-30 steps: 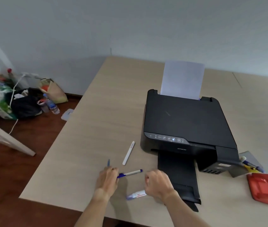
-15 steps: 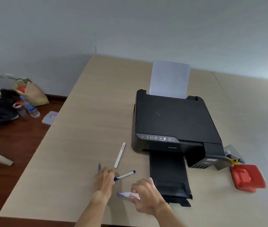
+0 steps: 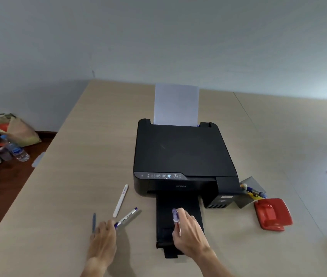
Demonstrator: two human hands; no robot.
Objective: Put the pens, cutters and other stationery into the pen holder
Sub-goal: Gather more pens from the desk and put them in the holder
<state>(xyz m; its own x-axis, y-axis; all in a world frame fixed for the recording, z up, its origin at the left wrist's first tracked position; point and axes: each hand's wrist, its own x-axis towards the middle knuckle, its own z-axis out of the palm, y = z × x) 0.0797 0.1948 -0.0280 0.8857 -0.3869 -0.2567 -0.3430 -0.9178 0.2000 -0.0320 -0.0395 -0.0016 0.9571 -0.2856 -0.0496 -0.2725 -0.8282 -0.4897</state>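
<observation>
The right hand (image 3: pixel 188 228) pinches a purple-capped pen (image 3: pixel 176 219); it should carry it upright to the grey pen holder (image 3: pixel 252 188), far right. The left hand (image 3: pixel 104 236) grips a marker (image 3: pixel 126 217).

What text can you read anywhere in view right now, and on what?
"EPSON": front of the printer, just readable.
Icons on the printer's control strip: too small to read.
White sticker on the printer's right front: blurred.
Print on the white pen and the blue-capped pen: blurred.
Water bottle label: unreadable.
</observation>
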